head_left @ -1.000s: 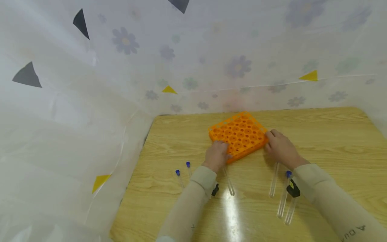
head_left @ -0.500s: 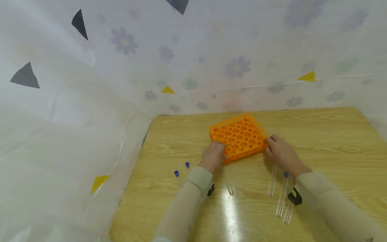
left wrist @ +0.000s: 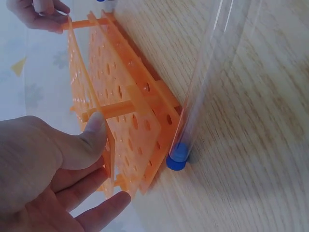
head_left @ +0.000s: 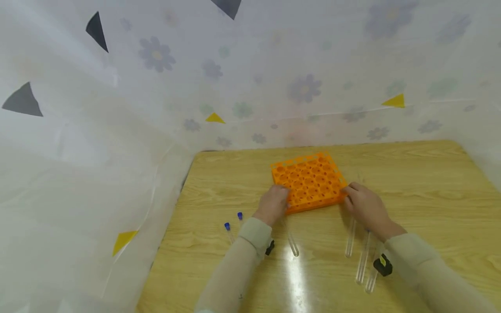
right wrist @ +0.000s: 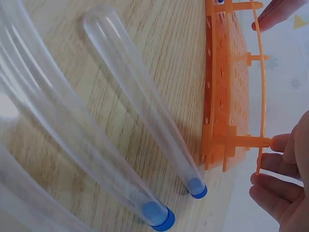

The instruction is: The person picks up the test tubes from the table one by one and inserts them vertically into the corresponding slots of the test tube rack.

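Observation:
An orange test tube rack (head_left: 309, 182) of stacked perforated plates stands on the table near its far side. My left hand (head_left: 272, 204) grips the top plate at the near left corner; in the left wrist view the thumb presses near a post peg, with fingers at the plate's edge. The near right corner is pinched by my right hand (head_left: 368, 211), its fingertips round the plate's edge beside a corner post (right wrist: 248, 141) in the right wrist view. Below the left hand lies a blue-capped test tube (left wrist: 203, 82). Another capped tube (right wrist: 145, 101) lies close to the rack's right side.
More capped test tubes (head_left: 362, 261) lie on the wood-grain table (head_left: 422, 182) by the right forearm. Two blue caps (head_left: 227, 226) show left of the left forearm. A pale flowered sheet (head_left: 250, 78) hangs behind and left of the table.
The rack has turned slightly, its right side coming nearer, so its front edge lies more level. Both hands stay on its near corners and have shifted a little with it.

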The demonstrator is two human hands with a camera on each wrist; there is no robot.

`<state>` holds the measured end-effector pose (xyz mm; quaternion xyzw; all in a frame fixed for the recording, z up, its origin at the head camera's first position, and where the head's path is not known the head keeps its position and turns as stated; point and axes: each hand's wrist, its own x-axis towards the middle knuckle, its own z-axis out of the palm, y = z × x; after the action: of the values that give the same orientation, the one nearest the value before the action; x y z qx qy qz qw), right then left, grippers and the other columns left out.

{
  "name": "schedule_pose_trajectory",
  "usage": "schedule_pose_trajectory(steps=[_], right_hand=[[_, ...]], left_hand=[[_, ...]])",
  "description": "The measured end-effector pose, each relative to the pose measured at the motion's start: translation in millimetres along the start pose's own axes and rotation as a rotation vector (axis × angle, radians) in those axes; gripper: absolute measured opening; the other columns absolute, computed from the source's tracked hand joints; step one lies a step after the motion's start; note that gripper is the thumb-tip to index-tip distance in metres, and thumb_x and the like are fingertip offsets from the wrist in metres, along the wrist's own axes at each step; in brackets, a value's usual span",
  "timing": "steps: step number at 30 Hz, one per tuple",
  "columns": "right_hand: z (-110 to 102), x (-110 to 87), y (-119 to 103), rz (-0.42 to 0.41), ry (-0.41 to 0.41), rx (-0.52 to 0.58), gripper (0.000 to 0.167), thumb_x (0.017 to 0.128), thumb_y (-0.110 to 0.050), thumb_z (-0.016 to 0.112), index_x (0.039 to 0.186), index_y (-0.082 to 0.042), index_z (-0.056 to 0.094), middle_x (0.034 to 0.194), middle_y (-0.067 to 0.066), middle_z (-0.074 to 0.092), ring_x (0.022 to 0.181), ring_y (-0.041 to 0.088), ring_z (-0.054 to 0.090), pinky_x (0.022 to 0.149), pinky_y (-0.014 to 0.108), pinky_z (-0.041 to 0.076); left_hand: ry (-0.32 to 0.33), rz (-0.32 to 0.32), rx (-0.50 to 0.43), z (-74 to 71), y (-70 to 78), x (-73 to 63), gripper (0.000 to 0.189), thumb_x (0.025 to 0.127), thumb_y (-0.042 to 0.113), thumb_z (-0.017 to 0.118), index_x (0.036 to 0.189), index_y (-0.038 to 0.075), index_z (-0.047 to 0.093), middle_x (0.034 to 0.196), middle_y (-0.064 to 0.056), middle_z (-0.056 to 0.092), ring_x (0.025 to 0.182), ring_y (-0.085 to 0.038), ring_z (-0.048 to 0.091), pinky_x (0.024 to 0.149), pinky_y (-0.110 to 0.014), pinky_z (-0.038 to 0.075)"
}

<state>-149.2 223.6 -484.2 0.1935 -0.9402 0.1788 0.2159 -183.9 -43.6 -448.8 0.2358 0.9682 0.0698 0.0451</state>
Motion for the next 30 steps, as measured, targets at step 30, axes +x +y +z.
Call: schedule_pose_trajectory(steps=[30], right_hand=[[-10.7, -36.6, -26.9, 0.053, -0.022, 0.024, 0.026, 0.082, 0.005, 0.066, 0.106, 0.001, 0.074, 0.094, 0.010, 0.068, 0.073, 0.019, 0.062, 0.059, 0.035, 0.053]], left_hand=[[0.046, 0.169, -0.096, 2.6, -17.1, -15.8, 0.042, 0.088, 0.003, 0.073, 0.129, 0.004, 0.061, 0.130, -0.010, 0.063, 0.123, -0.023, 0.059, 0.102, -0.026, 0.051]])
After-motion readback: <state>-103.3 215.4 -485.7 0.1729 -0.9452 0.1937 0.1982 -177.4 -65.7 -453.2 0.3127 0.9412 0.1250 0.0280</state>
